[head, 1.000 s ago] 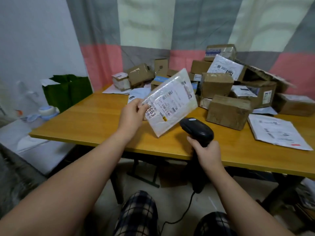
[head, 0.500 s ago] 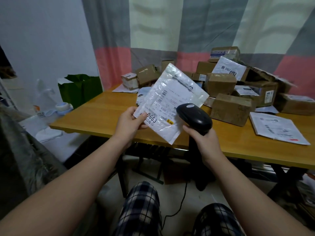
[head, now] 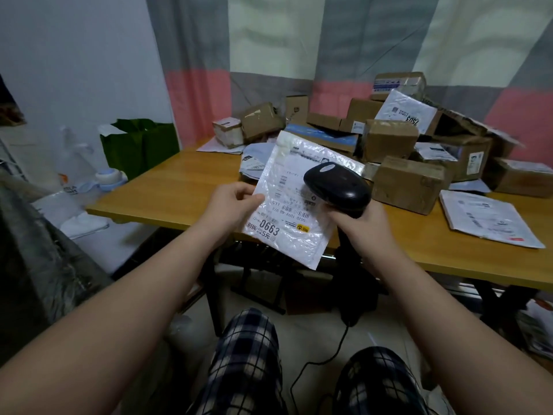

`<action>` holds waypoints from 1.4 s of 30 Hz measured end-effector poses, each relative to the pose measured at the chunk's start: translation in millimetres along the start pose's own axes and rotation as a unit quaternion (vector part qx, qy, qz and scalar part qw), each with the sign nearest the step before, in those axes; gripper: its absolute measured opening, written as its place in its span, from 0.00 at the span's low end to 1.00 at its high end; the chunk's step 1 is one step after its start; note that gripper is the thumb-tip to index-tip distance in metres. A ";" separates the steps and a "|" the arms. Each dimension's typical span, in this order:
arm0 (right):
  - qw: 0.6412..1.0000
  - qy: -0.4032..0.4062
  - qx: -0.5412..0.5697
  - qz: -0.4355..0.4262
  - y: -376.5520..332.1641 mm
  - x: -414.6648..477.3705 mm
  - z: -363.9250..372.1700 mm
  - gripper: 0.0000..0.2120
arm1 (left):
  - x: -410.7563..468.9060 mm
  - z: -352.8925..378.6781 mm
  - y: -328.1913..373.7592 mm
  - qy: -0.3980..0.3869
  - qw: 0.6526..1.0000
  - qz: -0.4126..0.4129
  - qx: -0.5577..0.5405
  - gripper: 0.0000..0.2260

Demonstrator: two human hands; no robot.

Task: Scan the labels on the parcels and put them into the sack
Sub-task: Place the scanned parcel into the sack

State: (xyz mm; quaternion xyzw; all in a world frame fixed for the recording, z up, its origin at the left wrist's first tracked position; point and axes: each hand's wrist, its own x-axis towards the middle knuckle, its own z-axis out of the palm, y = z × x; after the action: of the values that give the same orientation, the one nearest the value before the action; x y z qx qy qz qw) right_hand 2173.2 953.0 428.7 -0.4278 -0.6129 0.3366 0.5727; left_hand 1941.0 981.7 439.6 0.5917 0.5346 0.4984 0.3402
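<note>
My left hand [head: 230, 202] holds the mailer [head: 293, 229] over the near edge of the table [head: 179, 187]; the scanner [head: 338, 187] in my right hand [head: 365, 226] overlaps its upper right part. Behind them a pile of boxes [head: 404, 181] lies on the table, with a flat parcel [head: 484, 220] to the right of its front. A bag [head: 143, 145] stands left of the table.

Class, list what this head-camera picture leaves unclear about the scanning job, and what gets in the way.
1. Head view, label on the white mailer: partly covered by the scanner.
2. Head view, scanner's trigger: hidden under the right hand.
3. Head view, label's small print: too small and blurred to read.
4. Head view, grey mass at the left edge: blurred and cut off; what it is cannot be told.
</note>
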 end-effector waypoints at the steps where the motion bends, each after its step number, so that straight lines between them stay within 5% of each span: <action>1: 1.000 0.009 0.011 0.001 -0.3 -0.7 3.1 0.18 | -0.3 0.1 1.5 0.024 1.000 0.005 -0.004 0.01; 4: 0.994 0.071 0.082 0.019 1.9 -6.7 13.6 0.15 | 0.3 3.0 -2.4 0.102 0.995 -0.002 0.013 0.10; 7: 0.980 0.114 0.158 0.033 3.1 -15.0 25.8 0.10 | -7.5 11.5 -6.8 0.034 0.988 -0.140 -0.054 0.27; 9: 0.980 0.109 0.163 0.035 4.2 -18.4 34.5 0.10 | -15.2 21.8 -11.2 -0.058 0.972 -0.174 -0.147 0.16; 12: 0.990 0.082 0.107 0.030 9.1 -20.2 36.1 0.23 | -15.0 22.7 -8.1 0.038 0.995 -0.072 -0.055 0.05; 16: 0.984 0.048 -0.171 -0.030 8.9 -17.2 19.4 0.20 | 4.9 -8.4 1.8 0.102 0.972 0.055 0.205 0.08; 18: 0.969 0.037 -0.229 -0.088 9.1 -13.3 12.6 0.17 | 11.8 -19.7 9.3 0.077 0.961 0.118 0.240 0.08; 21: 0.950 0.020 -0.280 -0.137 3.6 -5.3 8.5 0.26 | 15.8 -28.4 25.3 0.029 0.955 0.185 0.229 0.07; 25: 0.966 0.044 -0.216 -0.137 -7.3 1.7 10.9 0.26 | 22.1 -29.8 38.7 -0.019 0.971 0.169 0.169 0.06; 28: 0.981 0.074 -0.152 -0.099 -13.4 0.9 18.8 0.19 | 19.8 -25.1 42.0 0.042 0.987 0.146 0.057 0.05; 32: 0.986 0.126 -0.088 -0.062 -5.9 -2.2 31.0 0.21 | 4.8 -3.0 23.0 0.091 0.972 -0.029 -0.213 0.12; 35: 0.985 0.154 -0.073 -0.035 -1.9 -3.0 37.2 0.17 | -11.5 10.3 -1.9 0.033 0.989 -0.041 -0.139 0.06; 39: 0.980 0.112 -0.162 -0.040 2.2 -3.9 33.8 0.14 | -7.2 -0.7 -12.2 0.111 0.992 0.016 -0.061 0.01; 42: 0.988 0.078 -0.130 -0.015 1.0 -5.3 33.8 0.08 | 1.7 -11.0 -14.2 0.130 0.991 0.033 -0.024 0.03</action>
State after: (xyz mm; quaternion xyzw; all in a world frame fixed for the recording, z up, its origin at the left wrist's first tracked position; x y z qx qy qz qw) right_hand 2139.7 951.2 421.6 -0.5148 -0.6113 0.2112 0.5628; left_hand 1926.3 984.7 429.7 0.5309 0.5427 0.5943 0.2655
